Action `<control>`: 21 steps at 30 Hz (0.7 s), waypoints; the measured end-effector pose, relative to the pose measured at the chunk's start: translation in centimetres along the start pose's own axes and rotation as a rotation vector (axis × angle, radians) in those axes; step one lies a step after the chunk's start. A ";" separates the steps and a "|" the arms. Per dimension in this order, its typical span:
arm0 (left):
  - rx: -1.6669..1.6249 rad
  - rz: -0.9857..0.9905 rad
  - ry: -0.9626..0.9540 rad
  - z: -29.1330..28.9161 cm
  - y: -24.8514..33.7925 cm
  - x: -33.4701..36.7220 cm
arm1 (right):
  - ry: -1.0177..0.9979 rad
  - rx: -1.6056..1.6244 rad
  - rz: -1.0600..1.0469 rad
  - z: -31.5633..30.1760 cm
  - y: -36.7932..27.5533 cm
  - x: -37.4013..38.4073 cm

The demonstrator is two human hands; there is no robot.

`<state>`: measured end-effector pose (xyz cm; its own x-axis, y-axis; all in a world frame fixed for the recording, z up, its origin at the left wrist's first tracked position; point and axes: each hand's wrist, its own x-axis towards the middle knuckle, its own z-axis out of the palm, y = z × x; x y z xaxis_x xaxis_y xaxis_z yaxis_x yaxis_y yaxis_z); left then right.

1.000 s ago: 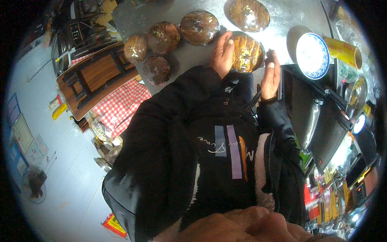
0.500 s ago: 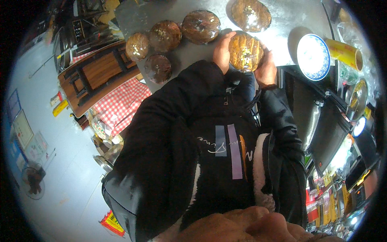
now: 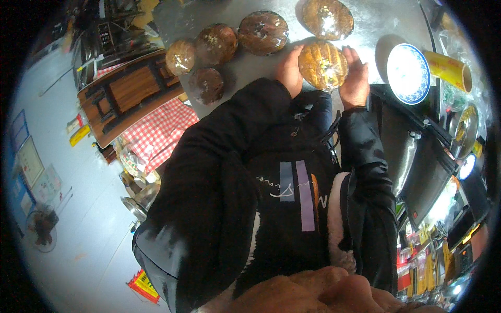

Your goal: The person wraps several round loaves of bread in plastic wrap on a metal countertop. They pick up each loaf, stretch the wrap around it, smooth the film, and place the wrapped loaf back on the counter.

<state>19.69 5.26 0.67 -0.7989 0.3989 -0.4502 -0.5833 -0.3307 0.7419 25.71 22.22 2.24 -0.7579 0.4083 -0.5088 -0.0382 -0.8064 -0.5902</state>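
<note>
A film-wrapped round dish of brown, striped food with pale bits on top [image 3: 323, 65] is near the front edge of the steel table; whether it rests there is unclear. My left hand [image 3: 290, 71] grips its left rim, the fingertips partly hidden. At its right side, my right hand [image 3: 355, 78] is open, fingers stretched out and slightly off the rim. Just beyond is another wrapped dish [image 3: 327, 20]. Further left stand more wrapped dishes: a large one [image 3: 263, 33], a middle one [image 3: 216, 44], a small one [image 3: 180, 57] and a dark one [image 3: 206, 85].
Right of my hands are a blue-rimmed white plate [image 3: 408, 74] and a yellow roll of film [image 3: 449, 70]. The steel table [image 3: 360, 47] reflects bright light. Left of it are a brown wooden folding table [image 3: 130, 94] and a red-checked cloth [image 3: 156, 133]. A dark appliance [image 3: 422, 172] stands at my right.
My right hand has shifted slightly right, its fingers straightening away from the dish's rim. The dish shows a little more to the right, and the whole view has shifted slightly.
</note>
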 end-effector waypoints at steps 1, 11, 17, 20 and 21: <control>0.197 0.040 -0.062 -0.3 0.1 -0.7 | 0.001 -0.023 -0.081 -0.4 -0.2 0.1; -0.051 -0.213 0.092 1.9 3.5 -1.9 | 0.115 -0.202 -0.257 0.0 0.5 -4.6; -0.240 -0.242 -0.025 2.8 1.5 -2.3 | 0.100 -0.111 -0.191 1.1 1.5 -2.9; -0.046 -0.160 -0.108 2.5 0.5 -2.3 | 0.122 -0.018 -0.145 1.1 1.8 -2.5; 0.019 -0.226 -0.067 2.4 0.4 -2.4 | 0.142 0.011 -0.124 0.9 1.8 -2.4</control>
<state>21.74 6.23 3.20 -0.6365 0.5173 -0.5721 -0.7426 -0.2104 0.6359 26.88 19.38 2.95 -0.6472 0.5608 -0.5164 -0.1332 -0.7502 -0.6476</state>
